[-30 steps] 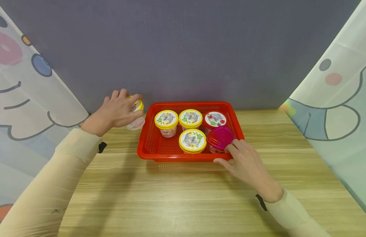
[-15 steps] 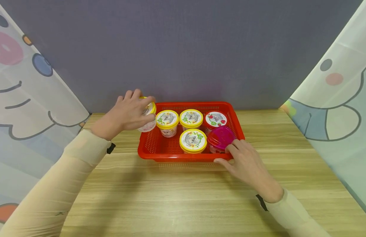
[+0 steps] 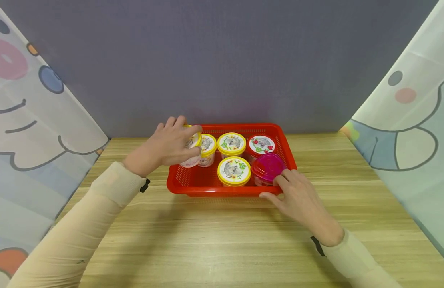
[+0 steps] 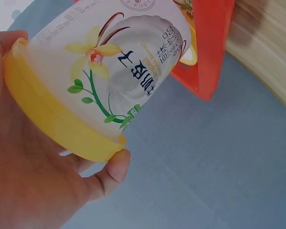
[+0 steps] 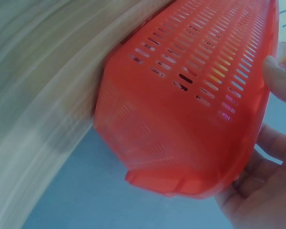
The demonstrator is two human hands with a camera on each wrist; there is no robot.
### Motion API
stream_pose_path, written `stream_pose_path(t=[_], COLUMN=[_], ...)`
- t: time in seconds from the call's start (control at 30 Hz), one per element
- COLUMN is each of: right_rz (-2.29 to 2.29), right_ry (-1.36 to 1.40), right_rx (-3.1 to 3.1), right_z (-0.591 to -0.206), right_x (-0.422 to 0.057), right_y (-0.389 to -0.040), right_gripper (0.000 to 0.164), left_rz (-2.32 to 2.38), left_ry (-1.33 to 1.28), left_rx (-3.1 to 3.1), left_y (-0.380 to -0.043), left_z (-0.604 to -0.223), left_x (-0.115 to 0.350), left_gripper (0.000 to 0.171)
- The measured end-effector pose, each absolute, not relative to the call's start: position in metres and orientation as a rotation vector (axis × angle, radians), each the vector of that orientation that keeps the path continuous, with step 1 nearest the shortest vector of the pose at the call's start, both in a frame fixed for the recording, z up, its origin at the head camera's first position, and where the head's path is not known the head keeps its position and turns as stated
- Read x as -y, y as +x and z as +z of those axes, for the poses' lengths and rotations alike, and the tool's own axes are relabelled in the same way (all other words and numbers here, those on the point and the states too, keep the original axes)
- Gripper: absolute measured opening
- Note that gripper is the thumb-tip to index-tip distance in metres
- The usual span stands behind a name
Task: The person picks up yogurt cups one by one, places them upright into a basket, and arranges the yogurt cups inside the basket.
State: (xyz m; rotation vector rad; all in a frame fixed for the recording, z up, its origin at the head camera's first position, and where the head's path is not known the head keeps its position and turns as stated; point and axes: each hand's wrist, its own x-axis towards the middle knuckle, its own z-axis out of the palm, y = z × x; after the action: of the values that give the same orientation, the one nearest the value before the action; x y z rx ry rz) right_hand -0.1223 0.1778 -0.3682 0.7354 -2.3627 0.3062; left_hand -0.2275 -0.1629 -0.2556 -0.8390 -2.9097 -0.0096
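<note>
My left hand point(image 3: 171, 145) grips a yogurt cup point(image 3: 191, 161) by its yellow lid, over the left end of the red basket point(image 3: 176, 189). In the left wrist view the thumb and fingers lie round the yellow lid point(image 4: 57, 119); a vanilla flower is printed on the cup's wall. My right hand point(image 3: 302, 200) grips the basket's front rim near the right corner, thumb outside, fingers over the rim beside a tilted magenta lid point(image 3: 268, 167). In the right wrist view the thumb point(image 5: 279, 78) lies at the rim of the slotted basket wall point(image 5: 181, 109).
Three yellow-lidded cups stand in the basket: one left point(image 3: 209, 146), partly hidden by the held cup, one at back point(image 3: 231, 144) and one in front point(image 3: 234, 171). A strawberry-print cup point(image 3: 261, 145) sits back right. The wooden table point(image 3: 222, 240) meets a grey panel point(image 3: 222, 64) behind.
My left hand has carried the yellow-lidded yogurt cup rightward from beside the basket, across its left rim, to over its left end. My right hand has stayed on the front rim.
</note>
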Motion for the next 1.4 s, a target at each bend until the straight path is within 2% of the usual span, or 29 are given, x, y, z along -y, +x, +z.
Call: stream_pose_path(t=[0.53, 1.4], right_rz=[0.305, 0.309], right_ry=[0.73, 0.728], right_rx=[2.364, 2.374], right_z=[-0.368, -0.368], right_x=[-0.178, -0.177], right_y=[-0.123, -0.123], right_gripper=[0.077, 0.076], left_rz=[0.018, -0.028], left_ry=[-0.959, -1.016], left_rx=[2.919, 3.112], left_y=[-0.218, -0.215], left_z=[-0.28, -0.316], left_x=[0.144, 0.134], left_gripper=[0.057, 0.064])
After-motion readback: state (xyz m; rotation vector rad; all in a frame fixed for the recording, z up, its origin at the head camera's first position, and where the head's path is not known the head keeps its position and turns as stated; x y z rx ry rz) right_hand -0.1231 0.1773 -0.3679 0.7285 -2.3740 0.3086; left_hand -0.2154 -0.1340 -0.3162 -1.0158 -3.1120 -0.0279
